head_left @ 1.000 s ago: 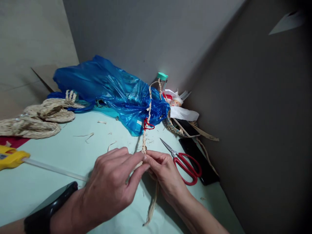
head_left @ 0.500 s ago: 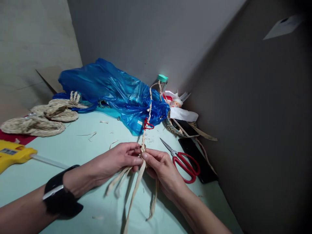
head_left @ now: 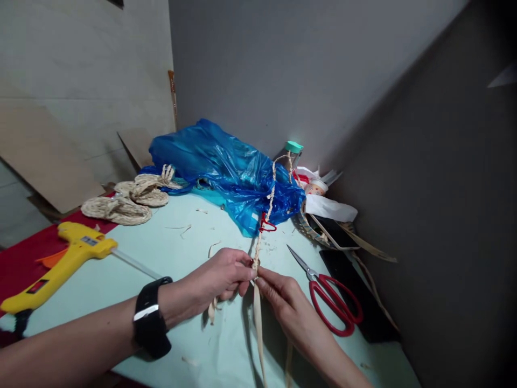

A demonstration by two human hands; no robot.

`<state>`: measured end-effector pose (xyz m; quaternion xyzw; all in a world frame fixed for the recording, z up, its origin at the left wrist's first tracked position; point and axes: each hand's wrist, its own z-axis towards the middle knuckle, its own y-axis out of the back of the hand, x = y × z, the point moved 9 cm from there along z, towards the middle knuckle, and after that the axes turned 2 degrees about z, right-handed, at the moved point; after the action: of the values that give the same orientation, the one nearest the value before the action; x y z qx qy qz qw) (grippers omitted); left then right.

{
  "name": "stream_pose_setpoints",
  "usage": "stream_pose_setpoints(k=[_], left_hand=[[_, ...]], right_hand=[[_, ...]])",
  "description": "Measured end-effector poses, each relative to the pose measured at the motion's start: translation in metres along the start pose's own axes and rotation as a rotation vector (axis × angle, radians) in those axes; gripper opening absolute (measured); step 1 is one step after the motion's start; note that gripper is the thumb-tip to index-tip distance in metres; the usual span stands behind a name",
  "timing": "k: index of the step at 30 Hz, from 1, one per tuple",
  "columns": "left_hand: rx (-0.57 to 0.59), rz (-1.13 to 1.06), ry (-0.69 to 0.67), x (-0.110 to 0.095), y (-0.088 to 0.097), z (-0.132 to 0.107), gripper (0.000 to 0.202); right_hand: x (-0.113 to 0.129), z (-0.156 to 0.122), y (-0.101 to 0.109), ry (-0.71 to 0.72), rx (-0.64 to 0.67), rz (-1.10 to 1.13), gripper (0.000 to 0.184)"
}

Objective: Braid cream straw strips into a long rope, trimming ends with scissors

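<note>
Head view: the left hand (head_left: 232, 275) and the right hand (head_left: 285, 296) clamp their fingertips on a pale straw braid (head_left: 271, 201) that runs forward over a blue plastic bag (head_left: 230, 167); red-handled scissors (head_left: 315, 277) lie beside the right hand.

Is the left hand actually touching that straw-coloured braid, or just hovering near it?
Touching. The head view shows the left hand with its fingertips against the lower end of the braid, just above the loose strip.
</note>
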<state>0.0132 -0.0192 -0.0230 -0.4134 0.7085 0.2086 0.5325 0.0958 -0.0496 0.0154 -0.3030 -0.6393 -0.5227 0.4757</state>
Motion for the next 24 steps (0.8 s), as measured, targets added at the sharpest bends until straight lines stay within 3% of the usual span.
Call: stream_pose_setpoints(k=[5,9,14,19,24], left_hand=[[-0.111,0.317,-0.154,-0.006,0.007,0.002,0.017],[-0.143,0.326,-0.166,-0.003,0.009,0.003,0.021],[-0.128,0.266,-0.109,0.001,0.008,0.003,0.019],[-0.053,0.115,-0.118,-0.003,0.002,0.0,0.015],[-0.011,0.034,-0.14,-0.009,0.001,-0.004,0.016]], right_hand=[[0.004,-0.009,0.002,0.117,-0.091,-0.559,0.027],[0.019,-0.018,0.005,0.296,-0.259,-0.84,0.022],[0.039,-0.025,0.0,0.45,-0.299,-0.843,0.019],[0.044,-0.031,-0.018,0.628,-0.202,-0.857,0.015],[0.043,-0.031,-0.03,0.672,-0.105,-0.868,0.021]])
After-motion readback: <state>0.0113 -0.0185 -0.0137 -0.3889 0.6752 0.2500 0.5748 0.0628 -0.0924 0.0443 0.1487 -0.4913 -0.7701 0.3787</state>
